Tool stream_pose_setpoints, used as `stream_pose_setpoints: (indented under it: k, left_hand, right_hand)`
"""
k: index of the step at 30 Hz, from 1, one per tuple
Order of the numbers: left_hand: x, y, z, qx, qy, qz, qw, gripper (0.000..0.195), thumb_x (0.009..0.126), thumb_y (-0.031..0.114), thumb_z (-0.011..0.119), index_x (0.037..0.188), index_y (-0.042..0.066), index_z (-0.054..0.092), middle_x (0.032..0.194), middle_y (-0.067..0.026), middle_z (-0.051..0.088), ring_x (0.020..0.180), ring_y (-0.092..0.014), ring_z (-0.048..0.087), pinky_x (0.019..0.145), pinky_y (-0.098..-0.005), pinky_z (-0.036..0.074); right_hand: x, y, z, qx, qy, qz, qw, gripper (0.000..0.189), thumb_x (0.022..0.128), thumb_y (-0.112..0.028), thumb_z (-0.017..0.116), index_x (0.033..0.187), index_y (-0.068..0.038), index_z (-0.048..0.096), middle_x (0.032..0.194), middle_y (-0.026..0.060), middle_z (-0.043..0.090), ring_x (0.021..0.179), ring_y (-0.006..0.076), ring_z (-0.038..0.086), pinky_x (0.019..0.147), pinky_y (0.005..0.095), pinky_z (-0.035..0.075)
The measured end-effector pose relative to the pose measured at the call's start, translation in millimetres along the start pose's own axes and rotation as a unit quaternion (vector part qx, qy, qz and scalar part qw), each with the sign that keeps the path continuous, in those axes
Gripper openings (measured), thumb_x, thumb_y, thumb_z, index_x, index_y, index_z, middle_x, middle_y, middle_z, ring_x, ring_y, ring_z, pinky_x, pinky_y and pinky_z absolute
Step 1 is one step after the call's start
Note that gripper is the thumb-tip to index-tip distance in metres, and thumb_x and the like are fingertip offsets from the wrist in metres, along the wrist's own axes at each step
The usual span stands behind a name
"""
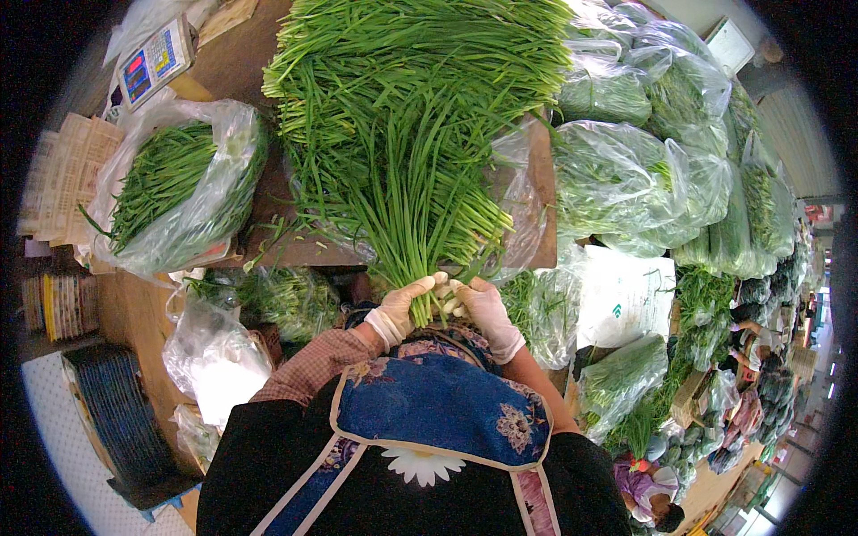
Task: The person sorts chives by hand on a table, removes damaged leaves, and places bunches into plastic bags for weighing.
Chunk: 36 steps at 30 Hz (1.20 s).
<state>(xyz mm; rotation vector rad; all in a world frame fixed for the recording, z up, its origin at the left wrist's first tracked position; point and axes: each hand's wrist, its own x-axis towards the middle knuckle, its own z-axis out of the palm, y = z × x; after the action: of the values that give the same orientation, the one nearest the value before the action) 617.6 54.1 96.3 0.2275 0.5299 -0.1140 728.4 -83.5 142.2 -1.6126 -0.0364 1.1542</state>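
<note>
My left hand (400,309), in a pale thin glove, is closed around the stem ends of a bunch of Chinese chives (407,234). The long green leaves of the bunch fan away from me over the table edge. Close on its right, my gloved right hand (479,305) has its fingertips by the stems; whether it grips any of them is unclear. Beyond both hands a large heap of Chinese chives (422,87) lies on the brown table, with pale stem ends at its left and right sides.
An open plastic bag of chives (177,181) and a digital scale (154,63) are at the left. Filled plastic bags (623,181) crowd the right, above a white box (627,295). The wooden table's edge (301,254) lies before me. Other people (647,489) are at the far right.
</note>
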Motion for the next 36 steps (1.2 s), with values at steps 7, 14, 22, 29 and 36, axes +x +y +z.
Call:
stream_pose_setpoints:
  k: [7, 14, 22, 29, 36]
  left_hand:
    - [-7.5, 3.8, 6.5, -0.042, 0.017, -0.043, 0.998, 0.034, 0.092, 0.016, 0.055, 0.123, 0.003, 0.052, 0.116, -0.0102, 0.061, 0.107, -0.029, 0.06, 0.092, -0.0437, 0.05]
    - [-1.9, -0.1, -1.5, 0.036, 0.035, -0.034, 0.998, 0.033, 0.092, 0.017, 0.054, 0.12, 0.0, 0.051, 0.11, -0.0158, 0.062, 0.103, -0.031, 0.062, 0.089, -0.0437, 0.051]
    - [-22.9, 12.1, 2.1, 0.006, 0.098, -0.031, 0.995, 0.029, 0.091, 0.01, 0.056, 0.115, -0.005, 0.053, 0.113, -0.0205, 0.059, 0.112, -0.038, 0.056, 0.088, -0.0413, 0.053]
    - [-79.9, 80.5, 68.9, 0.003, -0.054, 0.055, 0.997, 0.04, 0.09, 0.016, 0.058, 0.126, 0.0, 0.05, 0.105, -0.0107, 0.064, 0.082, -0.022, 0.066, 0.059, -0.0266, 0.056]
    - [-40.5, 102.8, 74.2, -0.029, -0.076, 0.15, 0.985, 0.047, 0.093, 0.032, 0.055, 0.126, 0.0, 0.048, 0.115, -0.0144, 0.062, 0.08, -0.018, 0.066, 0.065, -0.0257, 0.058]
  right_hand:
    - [16.2, -2.2, 0.4, -0.021, -0.01, -0.087, 0.996, 0.021, 0.086, -0.022, 0.065, 0.092, -0.002, 0.061, 0.071, 0.002, 0.058, 0.067, 0.0097, 0.054, 0.054, 0.026, 0.043]
    - [12.5, -10.1, 9.8, 0.101, -0.058, -0.019, 0.993, 0.034, 0.085, -0.023, 0.065, 0.112, -0.003, 0.061, 0.084, 0.0038, 0.063, 0.072, 0.012, 0.058, 0.058, 0.0244, 0.046]
    - [-1.6, -86.7, -56.4, 0.129, 0.122, -0.239, 0.955, 0.029, 0.084, -0.026, 0.064, 0.104, -0.005, 0.067, 0.104, 0.005, 0.064, 0.094, 0.0143, 0.057, 0.086, 0.0294, 0.044]
    - [-12.0, -9.0, -207.9, -0.473, 0.369, -0.176, 0.781, 0.056, 0.079, -0.022, 0.072, 0.121, 0.006, 0.048, 0.112, 0.0202, 0.059, 0.105, 0.0304, 0.057, 0.093, 0.039, 0.043]
    - [67.9, -59.1, -56.8, -0.562, 0.167, -0.288, 0.757, 0.104, 0.066, -0.018, 0.079, 0.145, -0.001, 0.013, 0.134, 0.023, 0.043, 0.123, 0.0368, 0.044, 0.1, 0.0395, 0.039]
